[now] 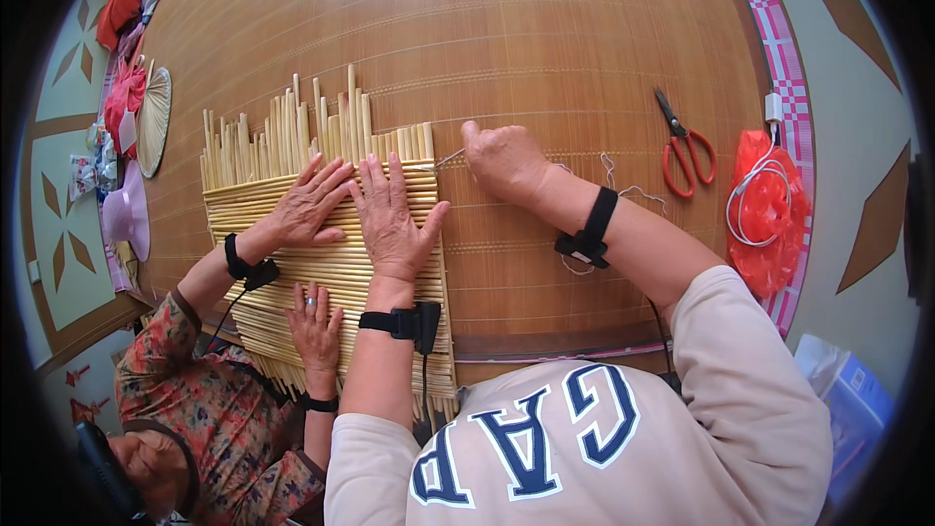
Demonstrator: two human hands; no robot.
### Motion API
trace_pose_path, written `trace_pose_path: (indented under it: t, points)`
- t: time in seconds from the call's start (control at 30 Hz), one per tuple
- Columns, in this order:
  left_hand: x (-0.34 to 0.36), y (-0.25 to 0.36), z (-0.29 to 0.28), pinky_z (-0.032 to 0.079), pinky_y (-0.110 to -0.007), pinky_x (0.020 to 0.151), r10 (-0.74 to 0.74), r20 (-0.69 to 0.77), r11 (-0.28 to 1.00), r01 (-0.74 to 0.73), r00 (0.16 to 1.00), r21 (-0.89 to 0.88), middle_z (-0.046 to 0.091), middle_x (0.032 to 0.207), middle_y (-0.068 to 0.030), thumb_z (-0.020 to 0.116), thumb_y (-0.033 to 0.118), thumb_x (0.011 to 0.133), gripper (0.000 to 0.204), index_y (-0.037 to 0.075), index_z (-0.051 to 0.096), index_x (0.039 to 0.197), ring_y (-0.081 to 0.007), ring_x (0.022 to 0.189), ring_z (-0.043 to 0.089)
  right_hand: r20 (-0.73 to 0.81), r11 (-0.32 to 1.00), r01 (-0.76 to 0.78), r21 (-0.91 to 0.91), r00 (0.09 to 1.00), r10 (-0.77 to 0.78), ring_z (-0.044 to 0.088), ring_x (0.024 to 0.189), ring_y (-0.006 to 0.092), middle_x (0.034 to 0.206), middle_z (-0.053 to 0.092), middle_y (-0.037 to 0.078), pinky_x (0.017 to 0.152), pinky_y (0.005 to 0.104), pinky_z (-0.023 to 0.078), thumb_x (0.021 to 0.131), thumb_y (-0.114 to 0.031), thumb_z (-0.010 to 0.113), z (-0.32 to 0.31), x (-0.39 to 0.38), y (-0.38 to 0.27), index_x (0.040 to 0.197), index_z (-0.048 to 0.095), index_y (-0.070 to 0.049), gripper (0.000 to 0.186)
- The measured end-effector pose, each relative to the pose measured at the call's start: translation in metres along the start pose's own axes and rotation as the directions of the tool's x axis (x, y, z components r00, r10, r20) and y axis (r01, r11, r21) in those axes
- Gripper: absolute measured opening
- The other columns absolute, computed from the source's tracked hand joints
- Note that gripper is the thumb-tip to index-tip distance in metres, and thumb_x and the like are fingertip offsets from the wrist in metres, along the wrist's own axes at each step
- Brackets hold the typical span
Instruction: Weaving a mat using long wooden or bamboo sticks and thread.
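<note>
Flat on a mat of pale yellow stalks [390,275] lies my left hand [392,224], its fingers spread near the mat's far right corner. My right hand [504,162] is closed in a fist just beyond the right edge. A short stretch of thin white string [449,158] runs taut from that corner into the fist. More string [638,193] lies loose in curls to the right of my wrist. Along the far side, upright stalks [282,127] of uneven length cross the sideways ones. A co-worker's two hands [304,209] also rest on the mat, left of mine.
Red-handled scissors [682,151] lie half open on the brown slatted surface [545,49], right of my right hand. A red plastic bag [769,219] with a white cable [745,197] sits at the right edge. At the left edge are a hand fan [154,122] and a lilac hat [122,214].
</note>
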State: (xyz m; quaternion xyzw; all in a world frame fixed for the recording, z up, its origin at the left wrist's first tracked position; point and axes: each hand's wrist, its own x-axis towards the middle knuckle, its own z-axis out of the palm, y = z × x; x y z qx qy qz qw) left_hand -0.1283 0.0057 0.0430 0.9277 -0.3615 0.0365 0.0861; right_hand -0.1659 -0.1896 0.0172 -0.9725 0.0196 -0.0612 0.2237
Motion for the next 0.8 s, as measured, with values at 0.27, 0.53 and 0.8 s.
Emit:
trace_pose_path:
  t: [0.27,0.53,0.8]
  points:
    - [-0.003,-0.004,0.002,0.009,-0.047,0.109,-0.002,0.007,0.997,0.002,1.0,0.072,0.02,0.143,-0.0203,0.063,0.049,0.07,0.089,0.008,0.024,0.139,-0.0338,0.134,0.015,0.783,0.355,-0.741,0.57,0.621,0.038,0.04,0.044,0.007,0.049,0.042,0.0,0.037,0.0246,0.029,0.08,-0.021,0.051,-0.028,-0.016,-0.016,0.067,0.046,-0.01,0.017]
    - [0.0,0.002,0.002,0.009,-0.047,0.109,0.0,0.028,0.997,-0.002,1.0,0.076,0.02,0.143,-0.0198,0.061,0.043,0.072,0.088,0.006,0.02,0.14,-0.0337,0.135,0.013,0.602,-0.738,-0.509,0.443,0.779,-0.176,0.024,0.038,0.0031,0.046,0.031,-0.008,0.033,0.0181,0.017,0.084,-0.016,0.049,-0.013,-0.019,0.003,0.071,0.047,-0.012,0.014]
    - [-0.002,-0.001,0.002,0.007,-0.047,0.109,-0.005,0.024,1.0,0.004,1.0,0.022,0.018,0.144,-0.0196,0.061,0.041,0.072,0.09,0.004,0.015,0.14,-0.034,0.135,0.012,0.491,-0.855,-0.275,0.439,0.87,-0.028,0.025,0.036,0.0043,0.042,0.028,-0.006,0.031,0.0173,0.018,0.083,-0.021,0.05,-0.005,-0.038,-0.022,0.071,0.044,-0.008,0.018]
